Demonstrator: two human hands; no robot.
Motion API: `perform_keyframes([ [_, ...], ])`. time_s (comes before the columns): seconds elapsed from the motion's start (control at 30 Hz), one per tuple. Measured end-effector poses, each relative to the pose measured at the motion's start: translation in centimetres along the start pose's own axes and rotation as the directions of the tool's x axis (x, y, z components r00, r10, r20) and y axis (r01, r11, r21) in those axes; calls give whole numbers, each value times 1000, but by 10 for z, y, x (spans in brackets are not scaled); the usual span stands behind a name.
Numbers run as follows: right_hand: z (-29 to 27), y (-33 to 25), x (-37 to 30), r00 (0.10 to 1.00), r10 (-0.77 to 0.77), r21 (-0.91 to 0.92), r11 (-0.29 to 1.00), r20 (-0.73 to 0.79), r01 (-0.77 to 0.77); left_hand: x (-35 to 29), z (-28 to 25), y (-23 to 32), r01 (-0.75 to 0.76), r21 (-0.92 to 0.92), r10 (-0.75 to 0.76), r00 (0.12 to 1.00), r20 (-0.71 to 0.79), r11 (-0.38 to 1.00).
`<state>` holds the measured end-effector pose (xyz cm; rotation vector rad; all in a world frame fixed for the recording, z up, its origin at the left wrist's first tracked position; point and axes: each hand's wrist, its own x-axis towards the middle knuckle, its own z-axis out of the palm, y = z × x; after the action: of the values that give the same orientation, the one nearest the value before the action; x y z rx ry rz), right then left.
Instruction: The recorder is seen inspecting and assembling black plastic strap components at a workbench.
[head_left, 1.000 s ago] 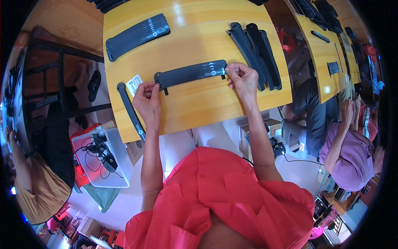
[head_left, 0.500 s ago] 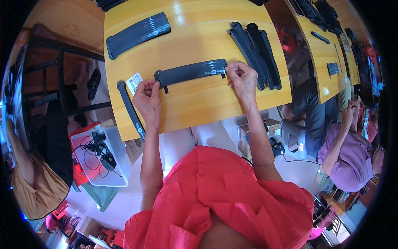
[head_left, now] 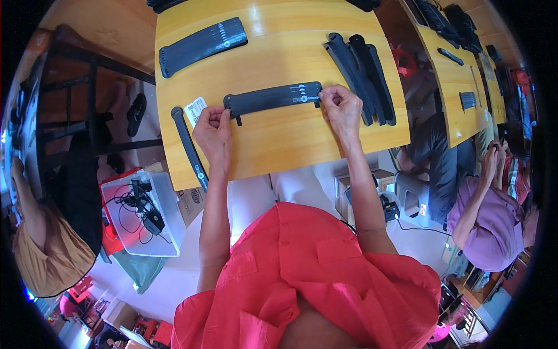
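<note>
A short stack of black straps (head_left: 273, 99) with rounded ends and white printing lies crosswise on the wooden table (head_left: 279, 145). My left hand (head_left: 214, 136) pinches its left end between thumb and fingers. At the right end, my right hand (head_left: 343, 110) pinches the corner the same way. Narrow black tabs stick out below the stack near both ends. Beside my left hand lie a single black strap (head_left: 189, 145) and a white printed label (head_left: 196, 108), partly covered by that hand.
A wider fanned stack of black straps (head_left: 203, 46) lies at the far left. Several thick black strap bundles (head_left: 363, 78) lie to the right. Below the table's left side stands a clear plastic bin (head_left: 145, 218) with black cables. Other people sit at both sides.
The view has shifted slightly, so the table sits a little farther right on its left side. Both hands keep their pinch on the strap stack's ends.
</note>
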<state>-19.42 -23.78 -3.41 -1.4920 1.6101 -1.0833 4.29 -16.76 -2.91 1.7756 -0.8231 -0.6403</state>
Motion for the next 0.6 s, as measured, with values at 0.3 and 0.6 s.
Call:
perform_keyframes([
  [0.3,2,2,3,1000,-11,-19,1000,7,11,2,-2,3,-35,79,37,999,-14,996],
  [0.6,-1,-7,3,998,61,48,997,36,-62,8,-1,-10,-95,107,99,994,-35,990],
])
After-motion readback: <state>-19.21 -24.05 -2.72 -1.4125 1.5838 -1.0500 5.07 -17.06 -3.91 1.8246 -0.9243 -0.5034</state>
